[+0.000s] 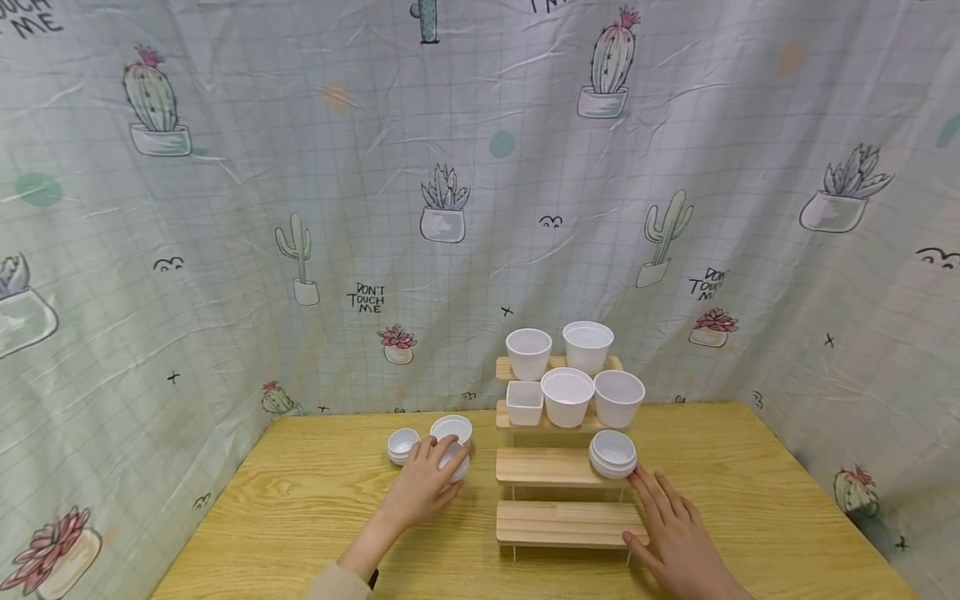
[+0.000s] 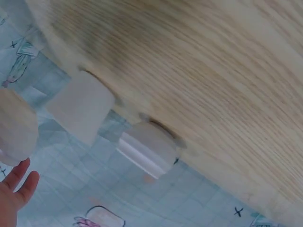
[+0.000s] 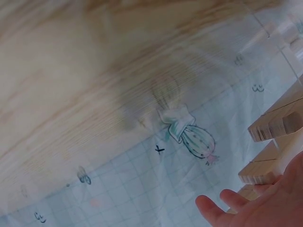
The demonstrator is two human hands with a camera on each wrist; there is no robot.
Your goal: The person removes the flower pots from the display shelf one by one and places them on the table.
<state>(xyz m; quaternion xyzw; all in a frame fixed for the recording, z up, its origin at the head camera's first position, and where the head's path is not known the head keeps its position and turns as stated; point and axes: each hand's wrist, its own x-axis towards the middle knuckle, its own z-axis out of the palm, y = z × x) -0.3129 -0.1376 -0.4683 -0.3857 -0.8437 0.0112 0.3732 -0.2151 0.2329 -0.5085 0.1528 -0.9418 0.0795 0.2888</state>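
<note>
My left hand grips a small white pot on the table, its fingers spread over the far side. In the left wrist view, fingertips touch the edge of this pot. Close by stand a small ridged white pot and a round white pot. My right hand rests by the right end of the stepped wooden rack, with fingers extended. Its fingertips are next to a ridged white pot on the rack's second step from the front; contact is unclear.
Several white pots stand on the two upper steps, including a square one and a tall round one. The front step is bare wood. A cactus-print curtain surrounds the wooden table behind and at both sides.
</note>
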